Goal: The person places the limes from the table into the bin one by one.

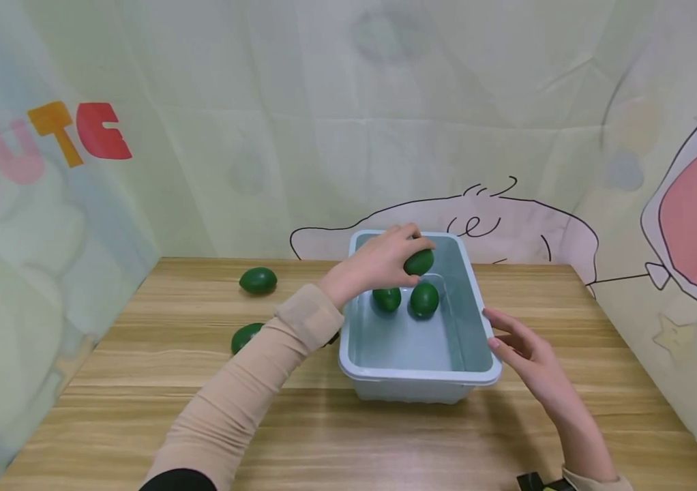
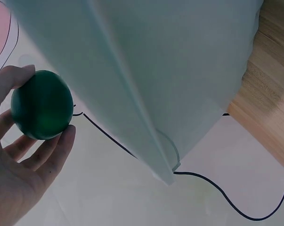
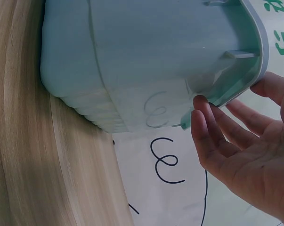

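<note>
My left hand (image 1: 379, 262) reaches over the light blue plastic basin (image 1: 357, 374) and grips a dark green oval fruit (image 1: 419, 262) between thumb and fingers. In the left wrist view the same fruit (image 2: 43, 104) has a smooth, shiny skin. Below that hand, a second green fruit (image 1: 387, 300) and a third green fruit (image 1: 425, 300) lie on the basin floor. With thumb and curled fingers, my right hand (image 1: 526, 354) holds the basin's right rim. The right wrist view shows its fingers (image 3: 207, 141) at the underside of that rim.
Left of the basin, one green fruit (image 1: 258, 280) lies on the wooden table (image 1: 373, 436) near its back edge. Another green fruit (image 1: 245, 337) is partly hidden by my left sleeve (image 1: 250, 382). A printed cloth backdrop (image 1: 232, 184) stands behind and beside the table.
</note>
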Action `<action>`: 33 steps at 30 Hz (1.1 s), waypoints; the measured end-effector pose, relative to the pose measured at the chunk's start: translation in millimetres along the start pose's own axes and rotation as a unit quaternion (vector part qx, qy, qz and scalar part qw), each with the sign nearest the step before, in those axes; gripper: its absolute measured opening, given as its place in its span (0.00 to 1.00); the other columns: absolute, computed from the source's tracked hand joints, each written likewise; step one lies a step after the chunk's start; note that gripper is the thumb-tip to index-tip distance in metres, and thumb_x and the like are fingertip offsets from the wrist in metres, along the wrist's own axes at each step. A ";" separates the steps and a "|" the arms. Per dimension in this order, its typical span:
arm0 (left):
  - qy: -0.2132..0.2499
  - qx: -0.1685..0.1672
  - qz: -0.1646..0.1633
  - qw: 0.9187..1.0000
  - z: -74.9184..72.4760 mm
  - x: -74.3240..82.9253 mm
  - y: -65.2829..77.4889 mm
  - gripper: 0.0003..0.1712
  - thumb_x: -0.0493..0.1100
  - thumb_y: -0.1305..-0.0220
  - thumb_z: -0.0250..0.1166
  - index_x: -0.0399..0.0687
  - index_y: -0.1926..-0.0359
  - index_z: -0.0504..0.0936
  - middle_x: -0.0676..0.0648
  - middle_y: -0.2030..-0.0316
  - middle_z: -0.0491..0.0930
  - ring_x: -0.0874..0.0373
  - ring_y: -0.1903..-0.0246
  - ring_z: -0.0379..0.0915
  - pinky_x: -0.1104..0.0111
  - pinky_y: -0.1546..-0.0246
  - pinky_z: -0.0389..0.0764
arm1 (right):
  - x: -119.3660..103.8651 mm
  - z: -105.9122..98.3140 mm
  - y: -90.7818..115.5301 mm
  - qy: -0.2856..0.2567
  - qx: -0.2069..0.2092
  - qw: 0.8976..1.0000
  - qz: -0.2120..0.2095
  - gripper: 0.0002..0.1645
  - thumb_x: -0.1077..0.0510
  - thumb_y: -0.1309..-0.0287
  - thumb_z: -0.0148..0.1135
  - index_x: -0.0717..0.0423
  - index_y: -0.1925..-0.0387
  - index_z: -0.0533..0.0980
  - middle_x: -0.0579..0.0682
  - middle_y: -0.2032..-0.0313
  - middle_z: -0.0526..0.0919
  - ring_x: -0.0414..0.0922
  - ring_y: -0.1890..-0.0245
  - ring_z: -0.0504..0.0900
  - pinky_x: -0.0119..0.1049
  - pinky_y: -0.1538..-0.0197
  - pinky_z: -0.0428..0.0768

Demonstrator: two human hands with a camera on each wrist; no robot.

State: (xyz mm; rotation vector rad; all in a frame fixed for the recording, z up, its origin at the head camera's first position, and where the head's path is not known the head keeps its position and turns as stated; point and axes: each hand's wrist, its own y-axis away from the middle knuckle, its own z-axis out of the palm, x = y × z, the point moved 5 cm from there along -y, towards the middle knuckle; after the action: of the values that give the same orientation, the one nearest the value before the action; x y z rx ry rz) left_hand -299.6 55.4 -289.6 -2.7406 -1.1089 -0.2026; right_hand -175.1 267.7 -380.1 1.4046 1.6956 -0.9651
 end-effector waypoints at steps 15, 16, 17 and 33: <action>-0.003 0.002 -0.005 1.000 -6.4 2.7 5.1 0.31 0.50 0.38 0.64 0.58 0.34 0.69 0.50 0.39 0.68 0.56 0.46 0.67 0.66 0.52 0.77 | 0.7 -0.2 -0.5 0.003 0.001 1.000 -0.009 0.29 0.50 0.31 0.52 0.51 0.31 0.63 0.57 0.34 0.69 0.25 0.51 0.77 0.24 0.50 0.76; -0.003 0.002 -0.005 1.000 -6.2 3.0 5.7 0.31 0.50 0.38 0.64 0.58 0.34 0.69 0.49 0.39 0.68 0.56 0.46 0.67 0.65 0.52 0.77 | 0.8 -0.2 -0.5 0.003 0.001 1.000 -0.009 0.29 0.50 0.31 0.52 0.51 0.31 0.63 0.57 0.34 0.69 0.25 0.51 0.77 0.24 0.50 0.76; -0.004 0.002 -0.006 1.000 -5.9 3.1 6.3 0.31 0.50 0.38 0.64 0.58 0.34 0.69 0.50 0.39 0.68 0.56 0.46 0.67 0.65 0.52 0.77 | 0.9 -0.2 -0.5 0.003 0.000 1.000 -0.010 0.29 0.50 0.31 0.52 0.51 0.31 0.63 0.58 0.34 0.69 0.25 0.51 0.77 0.24 0.50 0.75; 0.004 0.018 -0.006 1.000 -3.8 -0.9 15.2 0.29 0.50 0.38 0.64 0.58 0.36 0.72 0.49 0.42 0.71 0.56 0.46 0.68 0.63 0.50 0.76 | 0.3 -0.2 0.0 0.006 -0.003 1.000 -0.011 0.29 0.50 0.30 0.51 0.51 0.31 0.63 0.58 0.33 0.68 0.25 0.51 0.76 0.24 0.51 0.76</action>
State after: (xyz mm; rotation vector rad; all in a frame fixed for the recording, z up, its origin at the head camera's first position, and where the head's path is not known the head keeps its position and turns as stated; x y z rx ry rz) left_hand -289.9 43.2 -287.8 -2.6988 -1.1172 -0.1928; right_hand -175.2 268.0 -380.3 1.3930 1.7253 -0.9651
